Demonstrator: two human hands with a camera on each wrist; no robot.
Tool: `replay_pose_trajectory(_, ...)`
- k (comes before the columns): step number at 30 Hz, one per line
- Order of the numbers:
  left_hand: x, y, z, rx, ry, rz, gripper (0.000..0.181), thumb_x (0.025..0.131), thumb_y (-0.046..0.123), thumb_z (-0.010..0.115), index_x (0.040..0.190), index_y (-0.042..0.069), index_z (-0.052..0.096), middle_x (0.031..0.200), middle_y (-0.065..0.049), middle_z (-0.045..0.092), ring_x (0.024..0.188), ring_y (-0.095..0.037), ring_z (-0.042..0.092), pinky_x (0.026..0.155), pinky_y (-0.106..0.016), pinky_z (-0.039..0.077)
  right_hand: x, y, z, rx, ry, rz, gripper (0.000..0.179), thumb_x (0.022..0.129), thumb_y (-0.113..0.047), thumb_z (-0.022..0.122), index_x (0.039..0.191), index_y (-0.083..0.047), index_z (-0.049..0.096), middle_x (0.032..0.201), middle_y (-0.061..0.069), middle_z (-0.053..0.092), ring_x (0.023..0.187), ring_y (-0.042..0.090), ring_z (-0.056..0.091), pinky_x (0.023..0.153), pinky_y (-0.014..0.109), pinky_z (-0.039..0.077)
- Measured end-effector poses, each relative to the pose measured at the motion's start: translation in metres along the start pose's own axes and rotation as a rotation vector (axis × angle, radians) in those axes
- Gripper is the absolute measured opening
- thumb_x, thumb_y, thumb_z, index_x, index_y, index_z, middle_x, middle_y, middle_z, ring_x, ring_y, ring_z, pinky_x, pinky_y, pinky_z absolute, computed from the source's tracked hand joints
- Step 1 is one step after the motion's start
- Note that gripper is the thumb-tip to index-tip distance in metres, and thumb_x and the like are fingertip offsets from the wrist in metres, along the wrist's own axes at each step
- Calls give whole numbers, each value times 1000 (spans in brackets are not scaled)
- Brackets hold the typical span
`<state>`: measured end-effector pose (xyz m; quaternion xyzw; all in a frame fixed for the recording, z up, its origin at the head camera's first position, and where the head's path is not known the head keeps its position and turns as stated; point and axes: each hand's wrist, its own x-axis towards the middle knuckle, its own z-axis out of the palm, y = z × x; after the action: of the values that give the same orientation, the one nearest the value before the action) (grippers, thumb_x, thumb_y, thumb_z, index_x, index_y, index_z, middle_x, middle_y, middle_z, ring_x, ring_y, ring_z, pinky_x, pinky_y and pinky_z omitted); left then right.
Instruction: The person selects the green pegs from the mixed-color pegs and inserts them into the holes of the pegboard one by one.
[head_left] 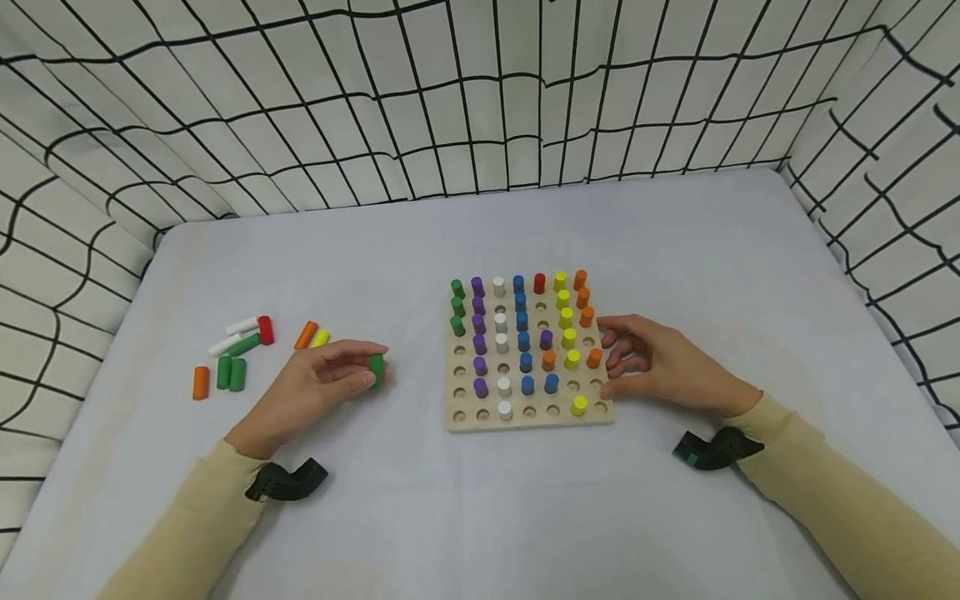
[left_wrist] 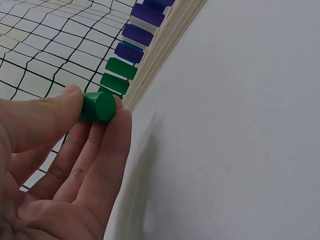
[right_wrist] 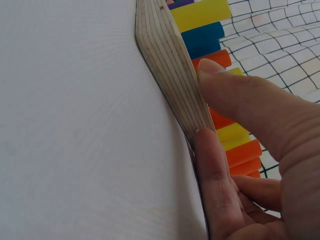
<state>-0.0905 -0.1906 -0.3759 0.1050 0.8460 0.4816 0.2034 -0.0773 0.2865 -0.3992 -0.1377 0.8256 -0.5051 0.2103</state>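
Note:
My left hand [head_left: 318, 377] pinches a green peg [head_left: 377, 372] between thumb and fingertips, above the table left of the pegboard. The left wrist view shows the green peg [left_wrist: 101, 106] end-on. A square wooden pegboard [head_left: 491, 422] lies flat, with columns of green, purple, white, blue, yellow and orange pegs and one red peg standing in it. Several of its holes are bare, mostly at the left and along the near side. My right hand [head_left: 651, 360] rests its fingers and thumb against the board's right edge. In the right wrist view the thumb [right_wrist: 235, 90] touches the upper rim.
Loose pegs lie on the white table [head_left: 480, 517] at the left: green pegs [head_left: 237, 374], white pegs [head_left: 242, 326], a red peg [head_left: 266, 330], orange pegs [head_left: 200, 382] and a yellow peg [head_left: 320, 337] partly behind the left hand. Black wire mesh [head_left: 465, 108] over white cloth surrounds the table.

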Motion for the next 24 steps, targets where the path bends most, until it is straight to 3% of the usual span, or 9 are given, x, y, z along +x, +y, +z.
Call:
replay_pose_trajectory(11, 16, 8, 16, -154, -37, 33, 44, 99, 23, 71, 139, 8, 62, 122, 5, 78, 112, -2, 74, 96, -14, 57, 0, 2, 2, 10, 0, -1, 93, 80, -23, 91, 155, -4, 39, 126, 11, 56, 100, 13, 67, 90, 16, 60)
replay_pose_trajectory(20, 32, 16, 36, -231, -18, 156, 42, 99, 13, 70, 138, 0, 61, 114, 8, 79, 110, -5, 75, 98, -16, 57, -1, 2, 1, 8, 5, 1, 92, 80, -23, 91, 154, -4, 40, 126, 10, 56, 100, 14, 67, 90, 16, 60)
replay_pose_trajectory(24, 39, 21, 45, -271, -25, 181, 42, 98, 11, 71, 137, -1, 61, 114, 8, 79, 110, -7, 75, 98, -17, 57, 0, 3, 1, 7, 4, 5, 93, 79, -23, 92, 155, -5, 39, 126, 10, 55, 100, 13, 67, 90, 17, 60)
